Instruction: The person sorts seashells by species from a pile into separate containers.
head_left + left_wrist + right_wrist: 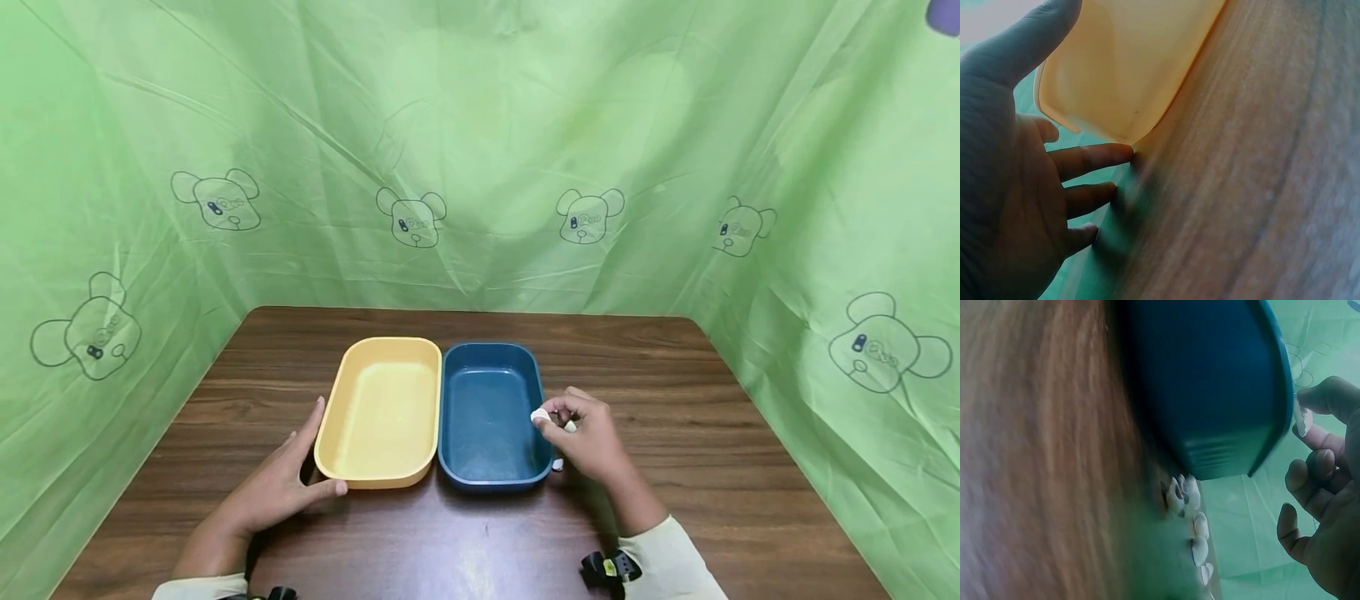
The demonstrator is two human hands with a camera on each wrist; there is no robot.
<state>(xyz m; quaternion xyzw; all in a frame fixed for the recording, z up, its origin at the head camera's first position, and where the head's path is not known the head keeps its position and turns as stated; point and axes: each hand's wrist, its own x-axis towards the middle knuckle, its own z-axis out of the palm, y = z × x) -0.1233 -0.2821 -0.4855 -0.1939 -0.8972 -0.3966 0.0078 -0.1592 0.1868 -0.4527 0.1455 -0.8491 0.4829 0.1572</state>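
Note:
My left hand (281, 487) rests along the left side of the yellow tray (337, 367), fingers spread and straight, thumb at its near corner. In the left wrist view the fingertips are right at the tray's edge. My right hand (592, 433) pinches a small white seashell (1302, 417) between thumb and index finger, over the right rim of the blue tray (491, 417). The other fingers of that hand are curled loosely. Several more white seashells (1199, 550) lie on the table just right of the blue tray, partly hidden under the right hand in the head view.
Both trays stand side by side on a brown wood-grain table (645, 358). Green cloth (480, 125) with printed bear heads hangs round the back and sides. A black strap device (611, 568) sits on the right wrist.

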